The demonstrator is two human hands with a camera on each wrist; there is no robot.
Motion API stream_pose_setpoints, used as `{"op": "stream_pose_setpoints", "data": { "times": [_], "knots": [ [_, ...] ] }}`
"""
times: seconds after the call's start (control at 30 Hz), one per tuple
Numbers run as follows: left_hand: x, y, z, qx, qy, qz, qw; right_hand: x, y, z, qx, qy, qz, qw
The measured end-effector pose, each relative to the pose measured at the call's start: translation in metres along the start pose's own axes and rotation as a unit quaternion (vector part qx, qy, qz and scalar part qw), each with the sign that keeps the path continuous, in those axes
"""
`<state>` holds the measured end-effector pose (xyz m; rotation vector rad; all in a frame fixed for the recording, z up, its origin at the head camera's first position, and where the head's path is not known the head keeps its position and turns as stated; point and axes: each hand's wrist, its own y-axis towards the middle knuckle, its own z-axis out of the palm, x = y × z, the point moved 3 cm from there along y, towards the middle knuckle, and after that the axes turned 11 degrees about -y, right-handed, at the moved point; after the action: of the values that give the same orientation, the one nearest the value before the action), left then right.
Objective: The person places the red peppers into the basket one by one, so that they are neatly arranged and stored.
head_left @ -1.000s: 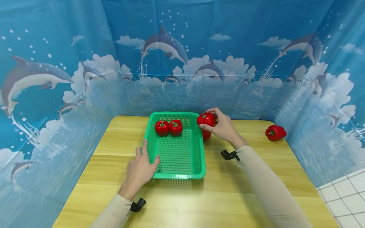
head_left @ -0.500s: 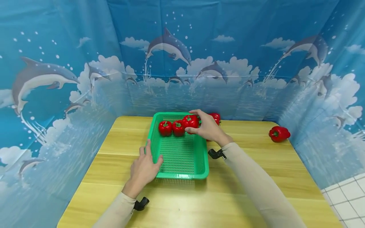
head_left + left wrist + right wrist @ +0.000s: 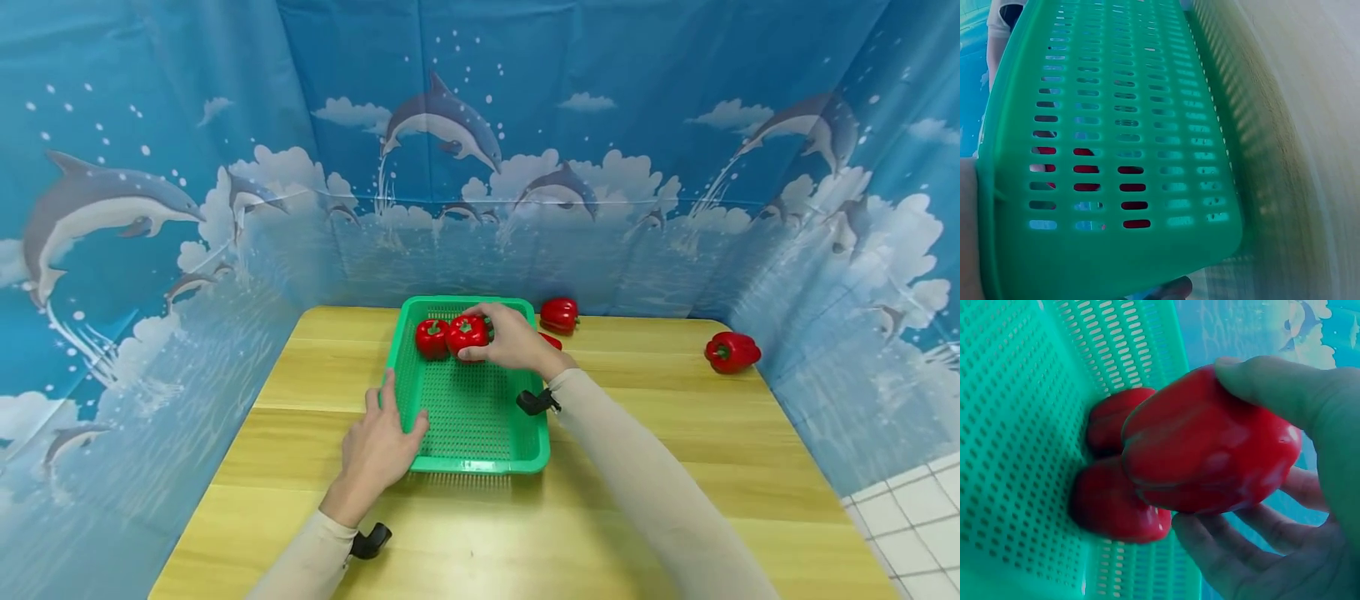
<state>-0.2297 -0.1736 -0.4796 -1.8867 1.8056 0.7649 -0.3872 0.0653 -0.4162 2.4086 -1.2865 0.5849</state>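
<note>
My right hand (image 3: pixel 512 337) holds a red bell pepper (image 3: pixel 1210 447) inside the back of the green plastic basket (image 3: pixel 542 417), thumb on one side and fingers on the other. In the right wrist view two more red bell peppers (image 3: pixel 1121 503) lie against the basket wall, partly behind the held one. The head view shows one of these, the left bell pepper (image 3: pixel 432 339), beside the held pepper; the other is hidden. My left hand (image 3: pixel 381 446) grips the basket's front left corner, thumb over the rim and fingers outside. A fingertip shows low by the corner in the left wrist view.
Behind the basket's right side lies a red bell pepper (image 3: pixel 559 316), with another pepper (image 3: pixel 551 341) mostly hidden by my right hand. A further bell pepper (image 3: pixel 732 352) lies at the table's right edge. Blue dolphin-print curtains (image 3: pixel 480 250) surround the wooden table (image 3: pixel 637 433).
My right hand has carried the bell pepper leftward, from over the basket's right rim to beside the peppers inside. The left hand stays on the basket.
</note>
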Motion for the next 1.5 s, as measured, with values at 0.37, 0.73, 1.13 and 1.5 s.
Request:
{"op": "stream_pose_setpoints", "data": {
  "times": [0.37, 0.73, 1.13, 1.5],
  "knots": [
    [-0.002, 0.002, -0.002, 0.002, -0.021, -0.001, 0.9998, 0.016, 0.015, 0.021, 0.038, -0.01, 0.004, 0.999],
    [-0.001, 0.001, -0.002, -0.002, -0.023, -0.003, 0.9997, 0.028, 0.024, 0.043, 0.065, -0.022, 0.003, 0.998],
    [-0.002, 0.0, -0.001, -0.005, -0.025, 0.007, 0.9997, 0.033, 0.025, 0.06, 0.08, -0.05, 0.03, 0.995],
    [-0.002, 0.0, -0.001, -0.008, -0.023, 0.009, 0.9997, 0.033, 0.026, 0.061, 0.087, -0.067, 0.026, 0.994]
  ]
}}
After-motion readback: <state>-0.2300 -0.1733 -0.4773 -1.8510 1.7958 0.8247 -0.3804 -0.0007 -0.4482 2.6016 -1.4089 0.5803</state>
